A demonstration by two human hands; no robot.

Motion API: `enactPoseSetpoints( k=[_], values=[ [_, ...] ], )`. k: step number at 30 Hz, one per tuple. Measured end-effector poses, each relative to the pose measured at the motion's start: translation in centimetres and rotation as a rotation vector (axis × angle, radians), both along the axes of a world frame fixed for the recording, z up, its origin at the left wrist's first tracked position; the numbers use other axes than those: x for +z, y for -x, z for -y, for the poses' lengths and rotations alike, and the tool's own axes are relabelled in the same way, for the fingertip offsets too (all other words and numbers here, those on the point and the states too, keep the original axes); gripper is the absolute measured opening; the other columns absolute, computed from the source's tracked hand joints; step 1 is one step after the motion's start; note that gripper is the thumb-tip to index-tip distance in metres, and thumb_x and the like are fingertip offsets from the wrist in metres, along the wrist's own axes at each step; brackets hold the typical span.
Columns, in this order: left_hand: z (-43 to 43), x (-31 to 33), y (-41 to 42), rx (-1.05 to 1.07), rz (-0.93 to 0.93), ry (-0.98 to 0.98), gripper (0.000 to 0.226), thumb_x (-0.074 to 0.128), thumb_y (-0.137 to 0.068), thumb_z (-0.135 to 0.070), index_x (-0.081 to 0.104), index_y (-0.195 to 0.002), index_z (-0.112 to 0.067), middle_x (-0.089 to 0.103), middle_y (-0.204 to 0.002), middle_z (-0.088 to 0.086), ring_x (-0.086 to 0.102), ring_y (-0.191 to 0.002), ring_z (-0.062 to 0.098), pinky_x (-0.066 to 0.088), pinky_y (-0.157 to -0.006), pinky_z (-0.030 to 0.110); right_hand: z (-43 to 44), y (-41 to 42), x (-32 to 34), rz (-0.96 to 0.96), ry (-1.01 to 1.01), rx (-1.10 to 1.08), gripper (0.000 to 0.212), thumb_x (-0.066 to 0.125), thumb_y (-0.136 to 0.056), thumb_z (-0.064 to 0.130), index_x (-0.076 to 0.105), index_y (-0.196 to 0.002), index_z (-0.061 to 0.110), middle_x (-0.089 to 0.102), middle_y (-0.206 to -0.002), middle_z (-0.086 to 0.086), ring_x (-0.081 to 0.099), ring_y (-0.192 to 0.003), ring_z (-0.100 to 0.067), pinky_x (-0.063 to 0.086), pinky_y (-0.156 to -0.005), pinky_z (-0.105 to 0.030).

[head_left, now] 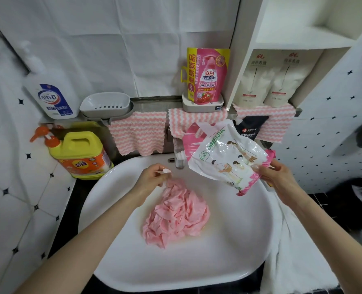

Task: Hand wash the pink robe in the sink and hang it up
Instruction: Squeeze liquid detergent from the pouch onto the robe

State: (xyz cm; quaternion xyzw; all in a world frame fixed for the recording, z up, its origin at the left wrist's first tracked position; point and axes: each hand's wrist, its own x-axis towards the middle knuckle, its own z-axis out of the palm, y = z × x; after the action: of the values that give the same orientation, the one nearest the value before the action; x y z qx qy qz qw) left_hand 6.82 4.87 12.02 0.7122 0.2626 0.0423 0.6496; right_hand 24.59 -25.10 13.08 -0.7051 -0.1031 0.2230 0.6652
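The pink robe (pixel 175 213) lies bunched in a crumpled heap in the middle of the white sink (pixel 197 268), a little toward the far side, with a thin film of wet around its near edge. The sink fills the lower middle of the view, and a white towel (pixel 292 240) hangs over its right rim. Behind the far rim, pink-and-white striped cloths (pixel 137 134) hang side by side from a ledge. At the far left corner stand a tall white bottle (pixel 53 94) with a blue label and, in front of it, a yellow jug (pixel 80 155) with an orange pump. A white refill pouch (pixel 224 158) printed with small figures is held tilted above the sink's far right rim. The right hand (pixel 275 177) grips its lower right corner, with the fingers curled round the edge and the thumb pressed on the front. A pink detergent pouch (pixel 207 77) stands upright in a holder on the ledge behind, and a grey soap dish (pixel 105 103) sits to the left of it, next to the white bottle. The left hand (pixel 154 175) hovers just over the far end of the robe. Its fingers are curled and pinch a small white cap (pixel 166 170). Whether they also touch the cloth cannot be told.
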Motion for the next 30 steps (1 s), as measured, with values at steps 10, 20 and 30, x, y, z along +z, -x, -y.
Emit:
enactPoseSetpoints(
  k=[10, 20, 30],
  values=[
    [-0.1, -0.5, -0.3, -0.057, 0.096, -0.114, 0.018, 0.066, -0.082, 0.007, 0.062, -0.089, -0.008, 0.063, -0.078, 0.004, 0.059, -0.060, 0.000, 0.049, -0.061, 0.016, -0.9, 0.6, 2.0, 0.057, 0.029, 0.029, 0.060, 0.091, -0.049, 0.030, 0.068, -0.101, 0.012, 0.074, -0.097, -0.006, 0.070, -0.086, -0.019, 0.056, -0.087, -0.029],
    [-0.5, -1.3, -0.3, -0.129, 0.006, -0.410, 0.021, 0.080, -0.071, -0.011, 0.066, -0.087, -0.013, 0.051, -0.081, -0.002, 0.048, -0.066, 0.012, 0.044, -0.067, 0.023, -1.9, 0.3, 3.7, 0.120, 0.068, 0.032, 0.031, 0.071, -0.075, -0.002, 0.066, -0.105, 0.005, 0.071, -0.101, -0.006, 0.070, -0.079, -0.009, 0.051, -0.065, -0.011],
    [-0.6, -1.6, -0.4, -0.089, 0.029, -0.470, 0.026, 0.083, -0.069, -0.023, 0.065, -0.087, -0.024, 0.059, -0.079, -0.009, 0.046, -0.067, 0.008, 0.045, -0.074, 0.031, -4.1, 0.0, 6.4, 0.278, 0.093, 0.094, 0.022, 0.075, -0.072, -0.004, 0.069, -0.091, 0.007, 0.073, -0.074, 0.007, 0.067, -0.068, -0.007, 0.054, -0.068, -0.018]
  ],
)
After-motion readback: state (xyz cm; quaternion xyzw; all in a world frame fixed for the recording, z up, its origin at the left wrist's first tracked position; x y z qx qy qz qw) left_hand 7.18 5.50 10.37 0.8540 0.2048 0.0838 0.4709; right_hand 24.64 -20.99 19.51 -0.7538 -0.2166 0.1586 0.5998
